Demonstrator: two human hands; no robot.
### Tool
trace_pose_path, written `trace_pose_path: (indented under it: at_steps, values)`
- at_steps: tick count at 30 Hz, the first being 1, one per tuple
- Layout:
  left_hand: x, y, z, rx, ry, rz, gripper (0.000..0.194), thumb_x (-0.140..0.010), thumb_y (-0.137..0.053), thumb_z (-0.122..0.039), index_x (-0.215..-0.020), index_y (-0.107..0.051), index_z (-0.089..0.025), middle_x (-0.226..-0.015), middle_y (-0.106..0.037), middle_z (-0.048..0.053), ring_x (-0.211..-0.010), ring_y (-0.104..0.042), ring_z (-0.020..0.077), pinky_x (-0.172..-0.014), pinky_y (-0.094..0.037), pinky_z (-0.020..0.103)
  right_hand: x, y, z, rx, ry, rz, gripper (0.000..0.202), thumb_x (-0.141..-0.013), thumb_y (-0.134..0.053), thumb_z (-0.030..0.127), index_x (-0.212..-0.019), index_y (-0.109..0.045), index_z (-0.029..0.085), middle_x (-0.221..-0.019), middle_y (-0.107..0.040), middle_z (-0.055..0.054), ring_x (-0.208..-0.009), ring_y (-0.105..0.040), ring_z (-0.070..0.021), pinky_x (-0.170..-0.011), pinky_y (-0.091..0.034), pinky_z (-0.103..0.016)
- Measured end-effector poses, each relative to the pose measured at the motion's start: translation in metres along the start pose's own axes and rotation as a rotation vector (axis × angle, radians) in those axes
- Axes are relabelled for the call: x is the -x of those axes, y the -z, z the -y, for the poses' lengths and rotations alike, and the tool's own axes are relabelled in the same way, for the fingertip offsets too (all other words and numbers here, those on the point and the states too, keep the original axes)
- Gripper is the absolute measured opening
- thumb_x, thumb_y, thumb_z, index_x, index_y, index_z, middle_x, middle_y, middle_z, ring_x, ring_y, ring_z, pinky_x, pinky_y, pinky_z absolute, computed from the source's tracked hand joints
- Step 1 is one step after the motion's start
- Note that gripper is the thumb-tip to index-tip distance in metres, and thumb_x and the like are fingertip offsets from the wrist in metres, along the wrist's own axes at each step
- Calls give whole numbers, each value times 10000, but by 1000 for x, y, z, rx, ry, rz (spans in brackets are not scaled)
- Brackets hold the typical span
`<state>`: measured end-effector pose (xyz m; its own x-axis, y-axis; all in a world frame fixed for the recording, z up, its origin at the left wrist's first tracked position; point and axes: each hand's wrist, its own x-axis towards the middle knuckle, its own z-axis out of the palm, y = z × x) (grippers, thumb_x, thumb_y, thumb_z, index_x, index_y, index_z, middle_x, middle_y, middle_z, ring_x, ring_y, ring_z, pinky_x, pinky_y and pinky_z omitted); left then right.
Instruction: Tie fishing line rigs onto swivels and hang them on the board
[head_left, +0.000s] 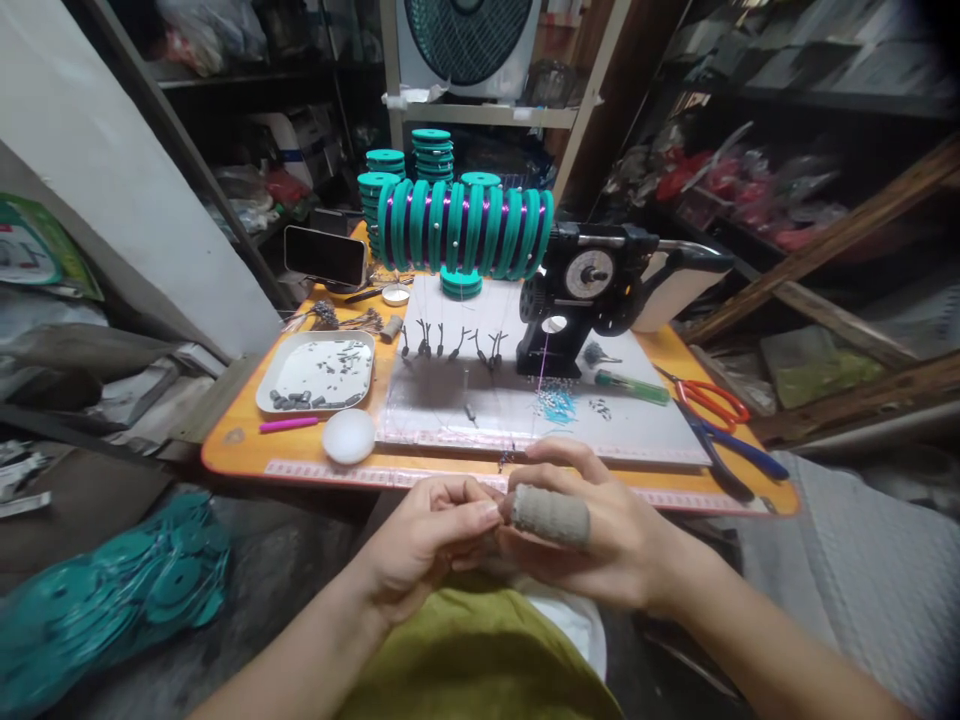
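My left hand (439, 525) and my right hand (619, 545) meet just in front of the table's near edge, fingertips pinched together. What lies between the tips is too small and covered to name. A grey wrap (553, 515) encloses one finger of the right hand. Just beyond the fingers hangs a small cluster of dark bits (508, 458). A thin purple line (544, 365) runs down from the black hand-cranked winder (589, 275) toward the hands; its lower end is hard to follow. A row of teal spools (465, 225) wound with purple line sits on the winder's left.
On the orange table (240, 435) are a white tray (262, 375) with grey weights, a small white bowl (349, 437), a pink pen (289, 425), a phone (325, 256), red-handled scissors (720, 400) and blue-handled pliers (742, 450). Bagged teal spools (172, 590) lie lower left.
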<state>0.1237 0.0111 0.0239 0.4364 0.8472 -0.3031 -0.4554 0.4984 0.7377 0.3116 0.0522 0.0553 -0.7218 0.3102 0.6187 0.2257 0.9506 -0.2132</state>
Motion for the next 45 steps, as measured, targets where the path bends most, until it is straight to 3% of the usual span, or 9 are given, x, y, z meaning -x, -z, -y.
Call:
trace_pose_path:
  at_steps: [5,12,19,24,27,33,36,41,45]
  values:
    - [2,-2,-3,-247,-213,-30,260,-779,-753,-288,-650,-590,-132,-697,-541,9,-614,-489,85,-554,-376,194,3,3,4,-200,-223,91,148,-939,-606,237,-799,-634,197,-712,-644,-2,-659,-610,-134,-687,-534,-291]
    - [7,-6,12,-1349,-1171,-300,169,-880,-544,-10,-920,-615,-157,-900,-611,77,-817,-641,165,-712,-551,267,1,-3,5,-274,-355,-120,179,-947,-531,113,-937,-689,198,-822,-585,-22,-690,-617,-118,-597,-519,-219]
    - [3,-5,12,-1591,-1395,-186,142,-821,-587,28,-901,-618,-85,-882,-680,134,-770,-682,210,-683,-565,311,-17,-11,-4,-145,-374,-169,116,-892,-631,84,-860,-683,183,-738,-590,-9,-646,-560,-115,-577,-490,-219]
    - [7,-6,5,-913,-745,-148,135,-868,-582,-92,-750,-569,-155,-869,-658,74,-768,-633,154,-642,-495,241,-5,-8,-1,-151,-290,-184,202,-909,-551,82,-1074,-601,186,-881,-619,-47,-696,-591,-128,-601,-521,-238]
    - [9,-6,2,-358,-324,-106,235,-843,-681,-266,-689,-551,-144,-840,-626,56,-720,-571,122,-625,-437,214,2,-1,2,-275,-216,4,108,-912,-541,137,-980,-598,199,-911,-625,-46,-787,-624,-150,-646,-535,-250]
    - [7,-8,2,5,-103,-35,329,-772,-765,-334,-648,-534,-136,-653,-480,-18,-554,-406,54,-524,-318,173,5,4,5,-437,-363,112,57,-887,-669,210,-909,-628,178,-793,-653,-8,-677,-629,-125,-589,-523,-223]
    - [6,-8,4,-371,-348,-88,256,-831,-693,-284,-649,-580,-143,-822,-538,42,-686,-540,110,-568,-420,203,7,1,5,-489,-414,33,65,-899,-677,250,-876,-668,190,-751,-628,3,-649,-629,-127,-581,-536,-229]
    - [5,-6,13,-1306,-1113,-330,116,-859,-584,-63,-851,-643,-163,-876,-591,67,-729,-635,152,-596,-531,250,-3,-6,-2,-362,-440,-181,123,-932,-625,220,-867,-728,207,-849,-594,-32,-627,-601,-108,-572,-532,-242]
    - [4,-6,16,-1523,-1356,-178,187,-830,-591,11,-941,-624,-136,-907,-703,109,-773,-685,196,-666,-563,302,-11,-11,-8,-216,-448,-159,91,-880,-685,151,-814,-724,199,-745,-577,1,-605,-554,-100,-563,-486,-227]
